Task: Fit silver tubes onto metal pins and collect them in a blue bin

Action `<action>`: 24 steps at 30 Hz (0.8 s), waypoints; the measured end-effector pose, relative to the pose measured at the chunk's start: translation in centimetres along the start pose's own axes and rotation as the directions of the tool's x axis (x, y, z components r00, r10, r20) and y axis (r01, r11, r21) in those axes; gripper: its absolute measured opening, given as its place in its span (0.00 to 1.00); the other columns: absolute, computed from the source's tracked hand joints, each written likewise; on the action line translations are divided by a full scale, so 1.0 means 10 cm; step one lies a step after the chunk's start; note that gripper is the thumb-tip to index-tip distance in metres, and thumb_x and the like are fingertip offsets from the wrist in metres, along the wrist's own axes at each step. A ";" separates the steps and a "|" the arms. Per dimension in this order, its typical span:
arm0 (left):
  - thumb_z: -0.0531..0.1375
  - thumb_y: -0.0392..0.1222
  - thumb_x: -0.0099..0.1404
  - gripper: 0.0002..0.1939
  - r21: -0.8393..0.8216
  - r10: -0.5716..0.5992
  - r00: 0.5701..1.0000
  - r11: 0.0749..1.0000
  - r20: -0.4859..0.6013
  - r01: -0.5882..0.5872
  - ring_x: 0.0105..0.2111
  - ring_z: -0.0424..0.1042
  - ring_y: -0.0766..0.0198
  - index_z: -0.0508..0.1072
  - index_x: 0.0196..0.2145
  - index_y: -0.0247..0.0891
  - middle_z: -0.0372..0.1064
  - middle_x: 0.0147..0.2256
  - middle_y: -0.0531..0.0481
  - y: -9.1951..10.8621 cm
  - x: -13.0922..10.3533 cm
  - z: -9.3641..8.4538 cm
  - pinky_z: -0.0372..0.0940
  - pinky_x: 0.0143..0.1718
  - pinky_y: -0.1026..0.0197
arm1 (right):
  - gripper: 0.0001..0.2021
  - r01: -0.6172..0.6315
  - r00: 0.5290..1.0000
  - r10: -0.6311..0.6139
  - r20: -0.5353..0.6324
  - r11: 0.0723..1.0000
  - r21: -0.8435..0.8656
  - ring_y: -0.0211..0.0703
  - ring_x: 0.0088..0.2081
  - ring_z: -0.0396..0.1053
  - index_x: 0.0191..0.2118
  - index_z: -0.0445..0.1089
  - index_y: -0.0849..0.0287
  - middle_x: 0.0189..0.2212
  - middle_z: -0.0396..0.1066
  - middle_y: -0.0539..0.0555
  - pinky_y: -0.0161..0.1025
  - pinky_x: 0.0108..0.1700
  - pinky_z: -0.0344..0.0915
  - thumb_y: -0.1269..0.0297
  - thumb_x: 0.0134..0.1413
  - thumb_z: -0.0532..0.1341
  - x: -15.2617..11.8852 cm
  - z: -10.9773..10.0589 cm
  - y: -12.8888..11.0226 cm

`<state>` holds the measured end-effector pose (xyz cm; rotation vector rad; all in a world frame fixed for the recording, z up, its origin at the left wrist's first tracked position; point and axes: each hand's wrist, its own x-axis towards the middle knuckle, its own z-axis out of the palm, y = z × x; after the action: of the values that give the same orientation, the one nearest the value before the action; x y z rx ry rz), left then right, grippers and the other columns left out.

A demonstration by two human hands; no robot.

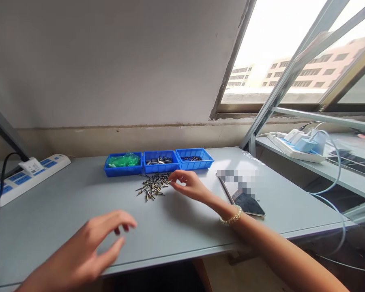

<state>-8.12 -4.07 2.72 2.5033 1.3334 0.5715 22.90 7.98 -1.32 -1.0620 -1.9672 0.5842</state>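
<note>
1. A loose pile of small, slender, dark and brass-coloured metal pins (pixel 153 187) is spread on the far middle of the smooth grey table (pixel 158 235).
2. The pile's right edge is met by the fingertips of the right hand (pixel 190 185); its fingers are curled toward the thumb, and whether a pin is gripped cannot be told.
3. Just beyond the pile, three blue rectangular plastic bins are lined up: bright green pieces are held in the left bin (pixel 124 172), grey metal cylinders in the middle bin (pixel 162 167), small dark parts in the right bin (pixel 197 164).
4. The left hand (pixel 86 243), slightly blurred, is held over the near left, fingers parted from the thumb, nothing gripped.
5. A pale beaded bracelet (pixel 232 215) is worn on the right wrist.
6. A dark-screened phone (pixel 248 203) is laid on the right.
7. A white-and-blue power strip (pixel 26 180) is placed far left.
</note>
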 end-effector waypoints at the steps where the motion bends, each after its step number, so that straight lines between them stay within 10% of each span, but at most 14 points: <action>1: 0.56 0.41 0.67 0.10 0.004 0.018 0.997 1.000 0.079 -0.019 0.40 0.76 0.57 0.74 0.45 0.47 0.76 0.44 0.53 0.00 0.23 -0.03 0.70 0.42 0.60 | 0.05 0.012 1.000 -0.012 0.028 1.000 0.004 0.38 0.28 0.66 0.31 0.75 0.57 0.26 0.73 0.50 0.35 0.31 0.61 0.70 0.49 0.60 -0.02 0.04 -0.02; 8: 0.53 0.35 0.62 0.13 0.025 -0.022 0.999 0.999 0.043 0.021 0.33 0.75 0.55 0.75 0.41 0.37 0.76 0.39 0.43 -0.26 1.23 0.26 0.69 0.35 0.55 | 0.09 -0.013 0.993 0.008 0.120 0.999 0.042 0.36 0.25 0.61 0.33 0.75 0.59 0.23 0.68 0.48 0.34 0.29 0.57 0.77 0.47 0.59 -0.05 0.15 -0.03; 17: 0.56 0.35 0.59 0.11 -0.227 -0.078 0.995 0.972 -0.067 0.060 0.29 0.69 0.60 0.73 0.40 0.39 0.70 0.29 0.52 -0.38 1.30 0.37 0.66 0.35 0.57 | 0.10 -0.153 0.980 0.123 0.157 0.969 0.193 0.35 0.25 0.58 0.33 0.75 0.59 0.24 0.67 0.47 0.34 0.29 0.55 0.77 0.46 0.58 -0.07 0.11 -0.04; 24: 0.54 0.43 0.59 0.04 -0.629 -0.212 0.977 0.761 -0.010 0.159 0.23 0.70 0.64 0.64 0.32 0.42 0.64 0.22 0.58 0.13 1.19 0.36 0.70 0.26 0.62 | 0.11 -0.342 0.927 0.228 0.297 0.838 0.425 0.37 0.28 0.67 0.40 0.73 0.60 0.27 0.72 0.50 0.34 0.30 0.61 0.60 0.52 0.63 -0.12 0.10 -0.30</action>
<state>0.42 5.01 2.64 1.7970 1.1469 0.9041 21.07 5.29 -0.31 -1.0105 -1.7269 1.3373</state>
